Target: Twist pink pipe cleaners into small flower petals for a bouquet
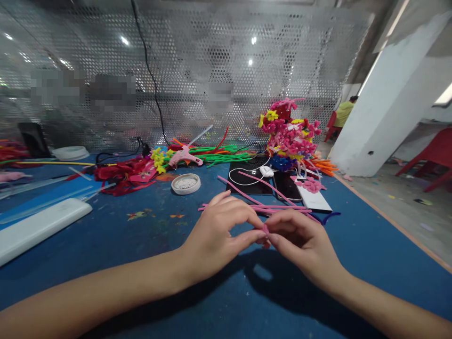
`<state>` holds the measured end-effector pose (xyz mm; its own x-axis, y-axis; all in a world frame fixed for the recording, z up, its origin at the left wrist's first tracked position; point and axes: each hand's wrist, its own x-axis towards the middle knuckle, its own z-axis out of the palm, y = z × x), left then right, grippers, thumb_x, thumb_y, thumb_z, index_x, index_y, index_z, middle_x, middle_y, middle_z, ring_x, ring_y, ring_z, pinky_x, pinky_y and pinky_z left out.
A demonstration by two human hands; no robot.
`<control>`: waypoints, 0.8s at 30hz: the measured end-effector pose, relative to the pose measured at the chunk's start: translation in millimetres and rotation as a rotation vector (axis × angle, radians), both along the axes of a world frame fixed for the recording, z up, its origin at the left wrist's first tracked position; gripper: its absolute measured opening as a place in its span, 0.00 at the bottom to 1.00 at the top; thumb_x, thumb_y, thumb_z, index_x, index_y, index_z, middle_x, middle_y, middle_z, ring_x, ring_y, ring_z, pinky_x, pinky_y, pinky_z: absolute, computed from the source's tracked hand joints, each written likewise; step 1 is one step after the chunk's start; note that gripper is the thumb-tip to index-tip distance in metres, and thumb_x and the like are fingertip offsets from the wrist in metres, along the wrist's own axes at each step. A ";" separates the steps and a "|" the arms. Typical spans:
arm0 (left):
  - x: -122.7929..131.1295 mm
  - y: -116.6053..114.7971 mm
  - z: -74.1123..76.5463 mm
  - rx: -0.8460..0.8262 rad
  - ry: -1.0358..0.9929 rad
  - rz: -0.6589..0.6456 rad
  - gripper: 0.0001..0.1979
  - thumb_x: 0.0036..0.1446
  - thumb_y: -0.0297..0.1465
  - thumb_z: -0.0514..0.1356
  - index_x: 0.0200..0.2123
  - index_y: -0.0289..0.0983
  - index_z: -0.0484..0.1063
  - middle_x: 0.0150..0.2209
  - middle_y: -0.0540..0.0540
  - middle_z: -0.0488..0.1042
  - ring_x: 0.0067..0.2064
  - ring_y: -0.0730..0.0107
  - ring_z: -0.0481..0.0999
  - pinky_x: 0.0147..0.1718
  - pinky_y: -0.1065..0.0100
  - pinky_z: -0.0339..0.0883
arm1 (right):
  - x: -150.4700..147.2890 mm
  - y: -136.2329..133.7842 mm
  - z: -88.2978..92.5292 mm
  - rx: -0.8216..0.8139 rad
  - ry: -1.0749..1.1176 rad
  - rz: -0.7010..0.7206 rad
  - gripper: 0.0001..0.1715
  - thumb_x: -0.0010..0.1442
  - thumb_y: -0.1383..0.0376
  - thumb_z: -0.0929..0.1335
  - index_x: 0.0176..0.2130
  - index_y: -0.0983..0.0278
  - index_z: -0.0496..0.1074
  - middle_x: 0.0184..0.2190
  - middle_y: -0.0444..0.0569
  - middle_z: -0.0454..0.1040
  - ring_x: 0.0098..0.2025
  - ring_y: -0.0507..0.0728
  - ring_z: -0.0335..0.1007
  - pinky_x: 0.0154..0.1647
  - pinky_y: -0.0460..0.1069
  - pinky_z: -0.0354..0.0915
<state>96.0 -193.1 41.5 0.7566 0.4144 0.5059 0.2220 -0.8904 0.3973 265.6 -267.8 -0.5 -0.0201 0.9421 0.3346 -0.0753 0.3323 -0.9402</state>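
At the left edge of the blue desk [141, 240], a long white casing [45, 223] lies slantwise on a bright blue sheet [52, 200], with a dark upright slab [34, 140] and a shallow white dish [70, 154] behind it. Next comes a heap of dark red pieces [122, 176], then yellow fuzzy flowers [160, 161] beside a pink glue gun [184, 157]. In front of the gun sits a round tub [185, 191] of small pale bits; green fuzzy stems [226, 154] stretch behind, to the right.

Near the middle, the left hand [221, 230] pinches a small pink piece [265, 229] between thumb and forefinger, above the desk. The right hand [307, 240] meets it from the other side, its thumb and fingertips also closed on the piece, which the fingers largely hide. Just beyond both hands, loose pink stems [254, 207] lie crossed, some over a black tablet [247, 185]. Behind, to the right, a bunch of mostly pink flowers [291, 132] rises near orange stems [325, 166]. Farther right, past a pale pillar [381, 103], stands a red chair [427, 157].
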 end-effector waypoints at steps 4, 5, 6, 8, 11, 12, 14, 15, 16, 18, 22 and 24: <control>-1.7 -2.2 -1.8 0.208 -0.009 -0.029 0.02 0.56 0.30 0.59 0.33 0.41 0.73 0.32 0.54 0.76 0.36 0.73 0.73 0.57 0.54 0.46 | -1.2 0.9 -0.7 -0.015 0.007 0.000 0.07 0.56 0.72 0.66 0.35 0.60 0.68 0.29 0.42 0.75 0.31 0.48 0.72 0.34 0.43 0.68; -2.0 -2.8 -2.2 0.277 -0.019 -0.033 0.03 0.57 0.29 0.59 0.33 0.41 0.73 0.31 0.54 0.76 0.35 0.73 0.73 0.57 0.52 0.46 | -1.5 1.2 -0.6 -0.022 0.019 0.008 0.08 0.55 0.73 0.66 0.35 0.60 0.68 0.30 0.42 0.74 0.31 0.48 0.72 0.34 0.43 0.68; -2.2 -3.5 -2.4 0.338 -0.032 -0.034 0.03 0.57 0.28 0.59 0.32 0.41 0.73 0.31 0.54 0.77 0.34 0.73 0.73 0.57 0.50 0.45 | -1.7 1.6 -0.4 -0.031 0.038 0.015 0.09 0.54 0.74 0.65 0.35 0.61 0.67 0.30 0.42 0.74 0.31 0.48 0.72 0.34 0.43 0.68; -2.2 -4.6 -2.3 0.424 -0.062 -0.031 0.04 0.56 0.27 0.59 0.32 0.41 0.73 0.30 0.55 0.77 0.33 0.74 0.73 0.57 0.48 0.45 | -1.9 2.6 -0.3 -0.048 0.087 0.040 0.13 0.50 0.77 0.64 0.34 0.61 0.67 0.31 0.42 0.75 0.32 0.48 0.72 0.35 0.44 0.68; -2.0 -4.8 -1.4 0.477 -0.103 -0.020 0.04 0.54 0.25 0.60 0.31 0.40 0.73 0.28 0.55 0.77 0.31 0.74 0.74 0.57 0.48 0.47 | -0.3 5.4 -2.4 -0.113 0.144 0.090 0.18 0.43 0.78 0.61 0.34 0.62 0.66 0.27 0.42 0.75 0.28 0.50 0.72 0.31 0.45 0.68; -1.9 -4.3 -0.9 0.487 -0.114 -0.013 0.04 0.54 0.25 0.60 0.31 0.40 0.73 0.28 0.55 0.77 0.31 0.75 0.74 0.57 0.48 0.47 | 1.0 6.5 -3.7 -0.146 0.143 0.092 0.17 0.43 0.78 0.61 0.34 0.63 0.66 0.24 0.41 0.75 0.24 0.49 0.71 0.26 0.44 0.67; -2.0 -2.8 -0.1 0.500 -0.128 0.002 0.05 0.54 0.25 0.61 0.31 0.41 0.73 0.28 0.56 0.77 0.31 0.75 0.74 0.57 0.48 0.47 | 4.9 8.2 -6.0 -0.191 0.125 0.052 0.15 0.43 0.76 0.60 0.31 0.63 0.66 0.16 0.39 0.71 0.14 0.46 0.61 0.16 0.41 0.58; -2.2 -1.9 0.3 0.506 -0.132 0.011 0.05 0.53 0.24 0.61 0.31 0.41 0.73 0.28 0.56 0.77 0.31 0.75 0.74 0.57 0.49 0.47 | 7.0 8.7 -6.8 -0.196 0.113 0.024 0.13 0.44 0.76 0.60 0.30 0.64 0.67 0.13 0.38 0.69 0.12 0.45 0.56 0.13 0.40 0.53; -2.3 -1.0 0.7 0.512 -0.130 0.016 0.06 0.54 0.24 0.60 0.31 0.41 0.73 0.29 0.56 0.77 0.31 0.75 0.74 0.58 0.49 0.46 | 8.8 9.0 -7.0 -0.193 0.102 0.000 0.11 0.46 0.75 0.61 0.30 0.64 0.67 0.12 0.38 0.68 0.12 0.45 0.53 0.12 0.39 0.51; -2.8 0.2 1.1 0.530 -0.129 0.002 0.07 0.55 0.24 0.59 0.32 0.41 0.73 0.29 0.56 0.77 0.32 0.75 0.73 0.58 0.48 0.44 | 10.7 9.1 -6.1 -0.191 0.089 0.003 0.07 0.51 0.71 0.63 0.31 0.64 0.69 0.16 0.40 0.70 0.14 0.46 0.57 0.14 0.40 0.54; -3.5 0.4 1.4 0.561 -0.105 -0.053 0.10 0.59 0.25 0.53 0.33 0.41 0.73 0.30 0.54 0.77 0.33 0.74 0.74 0.59 0.46 0.40 | 7.1 9.9 -2.9 -0.263 0.107 0.124 0.10 0.56 0.60 0.67 0.34 0.65 0.72 0.24 0.45 0.73 0.20 0.49 0.68 0.20 0.43 0.62; -3.2 0.0 1.6 0.569 -0.090 -0.058 0.10 0.60 0.25 0.53 0.33 0.40 0.73 0.30 0.54 0.78 0.34 0.74 0.74 0.59 0.47 0.40 | 5.0 10.9 -2.9 -0.288 0.144 0.150 0.10 0.55 0.59 0.69 0.33 0.64 0.73 0.23 0.45 0.73 0.21 0.49 0.68 0.21 0.43 0.62</control>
<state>92.8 -193.2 43.2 0.7132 0.0176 0.7007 0.1542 -0.9791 -0.1324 270.7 -256.8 -3.4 -0.1375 0.9883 0.0656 -0.2418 0.0307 -0.9698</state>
